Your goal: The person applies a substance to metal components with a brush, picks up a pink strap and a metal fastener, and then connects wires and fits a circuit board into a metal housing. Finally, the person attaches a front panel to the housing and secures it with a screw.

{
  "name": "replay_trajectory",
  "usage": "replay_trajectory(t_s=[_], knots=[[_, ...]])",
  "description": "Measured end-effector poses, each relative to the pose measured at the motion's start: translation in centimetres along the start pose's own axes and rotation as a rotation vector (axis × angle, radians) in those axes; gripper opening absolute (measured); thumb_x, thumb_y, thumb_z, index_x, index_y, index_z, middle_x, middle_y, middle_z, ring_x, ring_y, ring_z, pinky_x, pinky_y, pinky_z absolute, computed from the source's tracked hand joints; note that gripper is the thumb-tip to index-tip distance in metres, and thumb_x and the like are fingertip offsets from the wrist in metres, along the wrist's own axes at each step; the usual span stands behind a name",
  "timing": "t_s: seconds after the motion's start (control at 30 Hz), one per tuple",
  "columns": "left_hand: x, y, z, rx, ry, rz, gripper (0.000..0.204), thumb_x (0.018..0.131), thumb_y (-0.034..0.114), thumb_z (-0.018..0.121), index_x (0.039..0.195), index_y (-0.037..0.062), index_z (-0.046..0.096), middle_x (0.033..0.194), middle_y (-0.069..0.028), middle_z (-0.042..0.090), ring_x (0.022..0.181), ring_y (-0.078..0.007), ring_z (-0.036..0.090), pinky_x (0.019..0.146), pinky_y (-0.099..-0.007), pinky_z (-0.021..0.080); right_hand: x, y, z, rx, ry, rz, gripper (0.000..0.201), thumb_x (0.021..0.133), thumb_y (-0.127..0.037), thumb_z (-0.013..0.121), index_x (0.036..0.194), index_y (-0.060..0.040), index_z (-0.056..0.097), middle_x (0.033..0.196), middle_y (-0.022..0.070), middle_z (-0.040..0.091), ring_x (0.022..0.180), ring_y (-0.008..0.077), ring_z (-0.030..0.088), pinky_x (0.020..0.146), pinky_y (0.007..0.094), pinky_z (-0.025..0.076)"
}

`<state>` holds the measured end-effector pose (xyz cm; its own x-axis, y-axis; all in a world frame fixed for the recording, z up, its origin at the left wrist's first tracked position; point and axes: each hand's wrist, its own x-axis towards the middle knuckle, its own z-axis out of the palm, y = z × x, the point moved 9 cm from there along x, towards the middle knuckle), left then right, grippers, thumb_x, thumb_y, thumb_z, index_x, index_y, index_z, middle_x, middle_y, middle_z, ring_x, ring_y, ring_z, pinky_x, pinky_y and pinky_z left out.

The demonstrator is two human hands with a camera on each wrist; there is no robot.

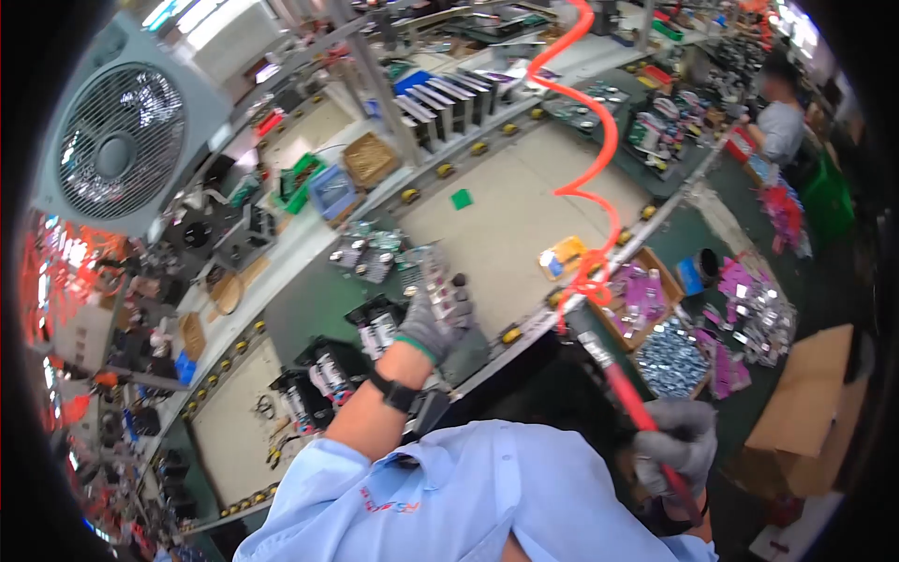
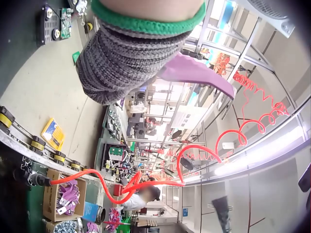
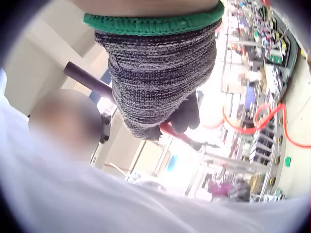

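My left hand, in a grey knit glove with green cuff, is over the bench among metal and black parts. It grips a purple curved piece that sticks out past the glove in the left wrist view. Beyond its fingers in the head view lies a silvery part with reddish spots, partly covered by the hand. My right hand, also gloved, is low at my right side. Its fingers curl round a long red-handled tool with a silver end pointing away from me; I cannot tell its exact kind.
An orange coiled hose hangs across the bench, near a yellow piece. At right stand boxes of purple parts and small metal pieces, plus a cardboard box. A fan stands left; another person sits far right.
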<state>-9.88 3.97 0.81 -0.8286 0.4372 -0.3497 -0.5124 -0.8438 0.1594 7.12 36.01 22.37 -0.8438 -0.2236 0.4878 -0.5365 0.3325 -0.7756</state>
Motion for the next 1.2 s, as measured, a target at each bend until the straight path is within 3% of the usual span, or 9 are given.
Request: replay_trajectory(t_s=[0.03, 0.1, 0.2, 0.33, 0.4, 0.57, 0.77, 0.93, 1.2], knots=[[0.0, 0.0, -1.4, -0.036, 0.132, -0.006, 0.044, 0.097, 0.057, 0.060, 0.090, 0.0142, 0.062, 0.056, 0.0036, 0.053, 0.042, -0.0141, 0.044, 0.040, -0.0311, 0.034, 0.6, -1.2, -2.9, 0.063, 0.069, -0.020, 0.034, 0.077, 0.010, 0.074, 0.108, -0.0049, 0.074, 0.100, 0.0100, 0.062, 0.076, 0.0141, 0.063, 0.055, 0.0289, 0.050], [-0.1, -0.4, -1.4, -0.122, -0.091, -0.082, 0.040, 0.101, 0.052, 0.055, 0.092, 0.0134, 0.063, 0.062, 0.0030, 0.051, 0.047, -0.0124, 0.046, 0.039, -0.0292, 0.035, -1.6, 0.4, -8.1, -0.314, 0.204, 0.056, 0.033, 0.088, 0.004, 0.068, 0.121, -0.0026, 0.070, 0.099, 0.0101, 0.062, 0.074, 0.0137, 0.061, 0.059, 0.0272, 0.050], [-0.5, -0.8, -4.4, -0.059, 0.008, -0.050, 0.038, 0.102, 0.048, 0.053, 0.094, 0.0131, 0.065, 0.063, 0.0033, 0.048, 0.047, -0.0130, 0.044, 0.037, -0.0300, 0.034, -4.9, 7.1, -15.2, -0.405, 0.509, 0.372, 0.041, 0.094, -0.007, 0.067, 0.135, -0.0043, 0.063, 0.113, 0.0109, 0.060, 0.081, 0.0158, 0.062, 0.071, 0.0276, 0.053], [-0.2, -1.7, -7.8, -0.060, -0.024, -0.079, 0.046, 0.104, 0.055, 0.048, 0.095, 0.0141, 0.068, 0.062, 0.0058, 0.050, 0.045, -0.0134, 0.044, 0.039, -0.0313, 0.033, -2.7, 10.2, -18.8, -0.602, 0.502, 0.180, 0.042, 0.096, -0.006, 0.065, 0.137, -0.0054, 0.062, 0.120, 0.0113, 0.057, 0.090, 0.0169, 0.063, 0.079, 0.0307, 0.055], [-0.1, -2.3, -8.5, -0.064, -0.003, -0.069, 0.048, 0.105, 0.055, 0.047, 0.096, 0.0132, 0.069, 0.061, 0.0050, 0.053, 0.043, -0.0134, 0.045, 0.039, -0.0316, 0.033, -2.7, 14.5, -20.3, -0.620, 0.352, 0.433, 0.045, 0.096, -0.006, 0.064, 0.141, -0.0087, 0.060, 0.131, 0.0123, 0.053, 0.096, 0.0185, 0.063, 0.083, 0.0330, 0.056], [-0.4, -3.4, -7.8, -0.033, 0.047, -0.013, 0.049, 0.107, 0.055, 0.044, 0.096, 0.0134, 0.067, 0.061, 0.0039, 0.055, 0.043, -0.0142, 0.046, 0.038, -0.0312, 0.034, 0.7, 23.5, -23.0, -0.682, 0.409, 0.361, 0.020, 0.093, -0.006, 0.068, 0.112, -0.0059, 0.076, 0.093, 0.0126, 0.067, 0.086, 0.0231, 0.066, 0.077, 0.0371, 0.053], [-1.7, -3.4, -6.6, -0.029, 0.096, 0.020, 0.046, 0.106, 0.055, 0.045, 0.087, 0.0190, 0.066, 0.056, 0.0044, 0.054, 0.038, -0.0158, 0.045, 0.034, -0.0327, 0.030, 1.0, 38.4, -24.2, -0.847, 0.354, 0.395, 0.019, 0.095, -0.007, 0.069, 0.113, -0.0049, 0.075, 0.101, 0.0174, 0.070, 0.092, 0.0295, 0.069, 0.085, 0.0392, 0.054], [-3.6, -2.8, -6.0, 0.036, 0.260, 0.051, 0.047, 0.107, 0.054, 0.041, 0.087, 0.0193, 0.066, 0.056, 0.0030, 0.057, 0.039, -0.0167, 0.050, 0.033, -0.0334, 0.032, 3.1, 38.5, -22.8, -0.819, 0.341, 0.416, 0.024, 0.091, -0.003, 0.069, 0.114, -0.0072, 0.075, 0.111, 0.0239, 0.066, 0.103, 0.0384, 0.066, 0.093, 0.0454, 0.053], [-3.4, -1.7, -6.2, 0.029, 0.095, -0.001, 0.049, 0.108, 0.056, 0.038, 0.100, 0.0171, 0.067, 0.061, 0.0057, 0.052, 0.043, -0.0143, 0.046, 0.040, -0.0317, 0.035, 2.4, 37.6, -21.1, -0.794, 0.339, 0.426, 0.029, 0.089, 0.004, 0.067, 0.115, -0.0064, 0.075, 0.110, 0.0205, 0.067, 0.103, 0.0362, 0.067, 0.092, 0.0432, 0.054]])
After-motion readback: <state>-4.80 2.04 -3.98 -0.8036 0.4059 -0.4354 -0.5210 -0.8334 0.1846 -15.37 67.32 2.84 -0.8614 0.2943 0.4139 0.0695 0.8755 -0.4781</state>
